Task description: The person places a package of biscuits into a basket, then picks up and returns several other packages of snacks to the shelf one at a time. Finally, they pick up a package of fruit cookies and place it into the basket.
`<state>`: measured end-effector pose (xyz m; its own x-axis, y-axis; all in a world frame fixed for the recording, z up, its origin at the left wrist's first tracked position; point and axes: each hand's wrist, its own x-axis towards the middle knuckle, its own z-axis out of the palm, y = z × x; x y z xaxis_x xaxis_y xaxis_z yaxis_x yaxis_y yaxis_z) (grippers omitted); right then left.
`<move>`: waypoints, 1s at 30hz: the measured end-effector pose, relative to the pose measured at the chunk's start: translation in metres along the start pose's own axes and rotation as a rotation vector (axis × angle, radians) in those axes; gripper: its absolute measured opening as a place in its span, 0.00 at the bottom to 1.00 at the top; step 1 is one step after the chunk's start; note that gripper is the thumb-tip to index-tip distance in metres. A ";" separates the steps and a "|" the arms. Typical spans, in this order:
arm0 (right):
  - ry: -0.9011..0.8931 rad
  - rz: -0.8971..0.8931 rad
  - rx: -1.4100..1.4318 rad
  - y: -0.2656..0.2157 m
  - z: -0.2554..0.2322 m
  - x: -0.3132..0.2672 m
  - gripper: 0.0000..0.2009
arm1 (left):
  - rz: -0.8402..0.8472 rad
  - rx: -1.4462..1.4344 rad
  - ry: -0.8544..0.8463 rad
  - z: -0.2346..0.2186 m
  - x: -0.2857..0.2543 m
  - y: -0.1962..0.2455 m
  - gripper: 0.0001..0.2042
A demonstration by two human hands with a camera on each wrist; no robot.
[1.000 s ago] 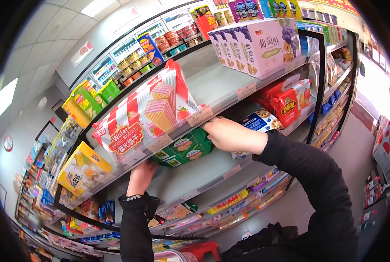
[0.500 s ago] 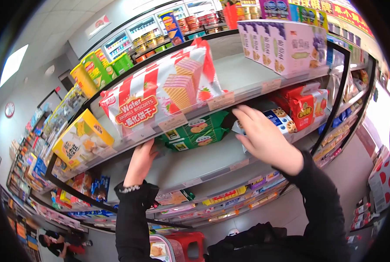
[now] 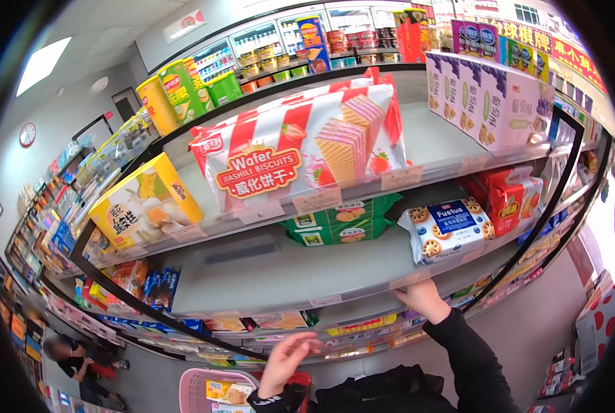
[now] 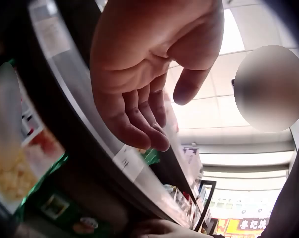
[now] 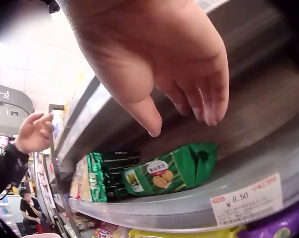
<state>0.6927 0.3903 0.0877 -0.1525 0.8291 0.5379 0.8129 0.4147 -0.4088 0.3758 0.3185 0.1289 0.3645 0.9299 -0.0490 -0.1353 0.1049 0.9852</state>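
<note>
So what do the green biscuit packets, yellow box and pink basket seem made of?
Green biscuit packets: probably thin plastic film, shiny and crinkled. Yellow box: likely smooth printed cardboard, judging by flat faces and crisp edges. Pink basket: probably smooth plastic, from its even colour and rounded rim.

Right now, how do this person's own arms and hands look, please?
The left hand and right hand are bare, without gloves. The long sleeves are black; the left cuff seems to show a small pale marking, not readable.
</note>
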 end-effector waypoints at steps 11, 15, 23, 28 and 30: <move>0.018 -0.008 -0.122 0.017 0.022 0.009 0.05 | -0.216 -0.037 -0.091 0.011 -0.007 -0.074 0.14; -0.028 0.034 -0.131 0.038 0.034 0.003 0.07 | -0.205 -0.024 -0.092 0.018 0.002 -0.079 0.14; -0.142 0.051 0.060 0.062 -0.030 -0.022 0.09 | -0.071 -0.010 0.091 0.026 0.027 -0.068 0.16; -0.266 0.256 0.201 0.059 -0.060 -0.030 0.11 | 0.133 0.427 0.268 0.035 0.079 -0.078 0.18; -0.203 0.301 0.332 0.069 -0.052 -0.032 0.12 | 0.121 0.300 0.195 0.045 0.104 -0.059 0.18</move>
<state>0.7827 0.3731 0.0808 -0.0715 0.9732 0.2184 0.6196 0.2150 -0.7549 0.4633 0.3931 0.0732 0.1766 0.9819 0.0687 0.1193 -0.0907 0.9887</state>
